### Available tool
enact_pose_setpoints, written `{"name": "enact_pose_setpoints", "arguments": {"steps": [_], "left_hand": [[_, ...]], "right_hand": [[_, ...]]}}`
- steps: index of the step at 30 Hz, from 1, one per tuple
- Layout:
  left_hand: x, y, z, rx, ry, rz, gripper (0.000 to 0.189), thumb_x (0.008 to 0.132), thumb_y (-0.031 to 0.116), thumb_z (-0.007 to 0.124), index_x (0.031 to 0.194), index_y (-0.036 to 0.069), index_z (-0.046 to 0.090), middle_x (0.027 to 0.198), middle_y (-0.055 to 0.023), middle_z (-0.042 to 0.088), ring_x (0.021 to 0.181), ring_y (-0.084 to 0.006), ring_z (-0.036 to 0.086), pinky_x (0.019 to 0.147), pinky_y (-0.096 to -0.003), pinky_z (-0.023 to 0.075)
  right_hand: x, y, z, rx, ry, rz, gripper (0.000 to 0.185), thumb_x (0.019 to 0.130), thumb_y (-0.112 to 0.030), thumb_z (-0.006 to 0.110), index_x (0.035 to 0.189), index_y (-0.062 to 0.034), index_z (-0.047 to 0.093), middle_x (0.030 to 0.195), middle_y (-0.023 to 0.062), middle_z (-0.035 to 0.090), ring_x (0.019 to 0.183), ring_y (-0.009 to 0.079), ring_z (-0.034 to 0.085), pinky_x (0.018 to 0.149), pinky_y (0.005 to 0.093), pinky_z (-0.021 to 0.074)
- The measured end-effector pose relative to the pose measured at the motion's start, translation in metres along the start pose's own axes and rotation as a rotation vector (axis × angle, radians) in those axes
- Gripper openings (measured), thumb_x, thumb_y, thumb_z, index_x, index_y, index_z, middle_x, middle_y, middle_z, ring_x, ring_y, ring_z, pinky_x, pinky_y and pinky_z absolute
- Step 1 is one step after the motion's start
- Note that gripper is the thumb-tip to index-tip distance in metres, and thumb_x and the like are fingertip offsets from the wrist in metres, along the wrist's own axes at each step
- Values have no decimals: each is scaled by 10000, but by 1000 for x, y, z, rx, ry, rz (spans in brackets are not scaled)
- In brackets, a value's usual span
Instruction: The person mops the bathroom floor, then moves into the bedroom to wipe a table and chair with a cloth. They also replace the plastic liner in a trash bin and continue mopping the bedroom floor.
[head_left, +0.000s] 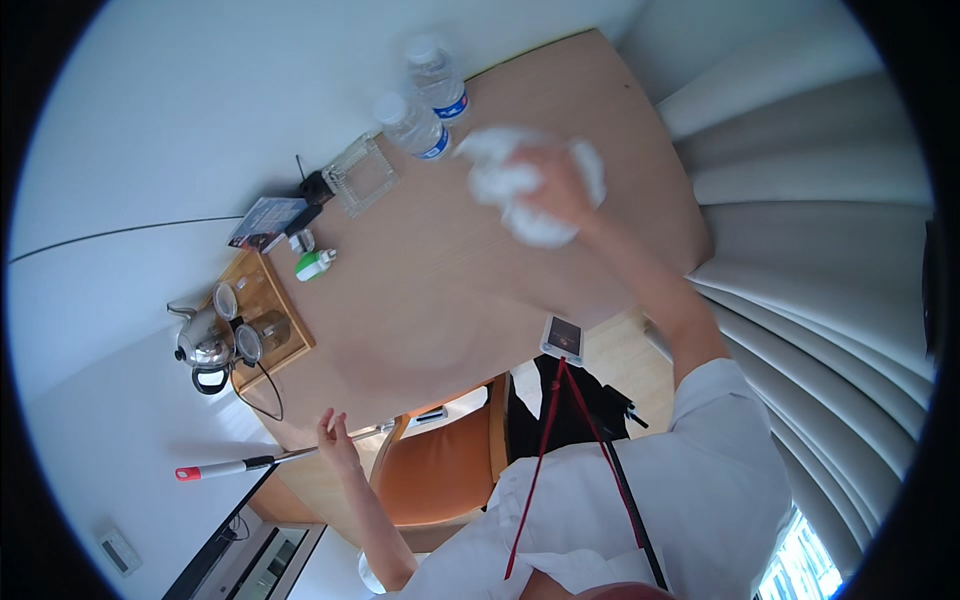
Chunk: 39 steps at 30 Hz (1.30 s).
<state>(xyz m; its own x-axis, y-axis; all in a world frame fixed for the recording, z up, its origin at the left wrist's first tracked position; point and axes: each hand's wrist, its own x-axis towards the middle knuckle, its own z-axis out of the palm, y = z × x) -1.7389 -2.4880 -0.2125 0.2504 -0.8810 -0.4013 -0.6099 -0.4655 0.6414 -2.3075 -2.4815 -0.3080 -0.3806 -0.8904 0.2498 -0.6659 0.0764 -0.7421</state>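
My right hand (551, 184) is pressed onto a bunched white cloth (551, 229) on the wooden tabletop (435, 262); both are blurred. Just left of the cloth stand two clear plastic water bottles (416, 129) with white caps and blue labels, against the wall. Beside the table's near left edge, my left hand (339, 444) is raised with its fingers apart and nothing visible in it. A pole with a red-tipped white grip (217, 471) passes behind that hand, apparently leaning there.
A wooden tray (300, 330) carries a steel electric kettle (204, 337) and glassware. Nearby are a green-and-white small bottle (315, 265), a printed card (266, 221) and a clear square dish (361, 176). An orange chair (439, 476) stands below; grey curtains (810, 172) hang right.
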Motion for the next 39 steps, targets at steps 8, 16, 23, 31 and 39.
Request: {"name": "enact_pose_setpoints", "arguments": {"steps": [8, 16, 23, 31, 39], "left_hand": [[-12, -56, -8, -11, -103, 43, 273, 943, 158, 551, 1137, -33, 557, 1037, -120, 629, 950, -181, 630, 814, -287, 491], [55, -4, 58, -93, -174, 186, 293, 926, 157, 567, 1158, -21, 567, 1079, -125, 633, 959, -179, 630, 803, -288, 506], [68, 143, 138, -90, -166, 480, 402, 828, 87, 655, 1217, 69, 557, 1193, -161, 563, 1020, -281, 604, 830, -353, 509], [144, 163, 138, 388, 63, 727, 497, 750, 157, 728, 1208, 131, 539, 1243, -192, 483, 1180, -358, 468, 930, -417, 436], [119, 79, 48, -306, -203, 329, 517, 776, 283, 769, 1169, 67, 513, 982, -73, 622, 906, -164, 608, 769, -276, 482]], "right_hand": [[-5, 163, -211, -409, 211, 689, 537, 738, -290, 689, 1190, -22, 575, 1081, 205, 646, 1007, 357, 621, 868, 410, 482], [24, 80, -32, -578, 207, 375, 848, 730, -449, 719, 1363, 7, 387, 1342, 239, 459, 1272, 368, 399, 1059, 513, 248], [-120, -140, 91, -93, -421, -129, 595, 587, -233, 793, 1131, -90, 601, 1166, 99, 593, 1081, 301, 521, 953, 439, 362], [-24, -147, 128, -313, -65, 14, 708, 659, -171, 729, 1313, -79, 475, 1336, 159, 469, 1243, 354, 408, 1038, 460, 316], [-48, -189, 196, 160, -646, -326, 667, 634, -194, 748, 1261, -127, 530, 1292, 104, 525, 1223, 322, 441, 1039, 450, 338]]}}
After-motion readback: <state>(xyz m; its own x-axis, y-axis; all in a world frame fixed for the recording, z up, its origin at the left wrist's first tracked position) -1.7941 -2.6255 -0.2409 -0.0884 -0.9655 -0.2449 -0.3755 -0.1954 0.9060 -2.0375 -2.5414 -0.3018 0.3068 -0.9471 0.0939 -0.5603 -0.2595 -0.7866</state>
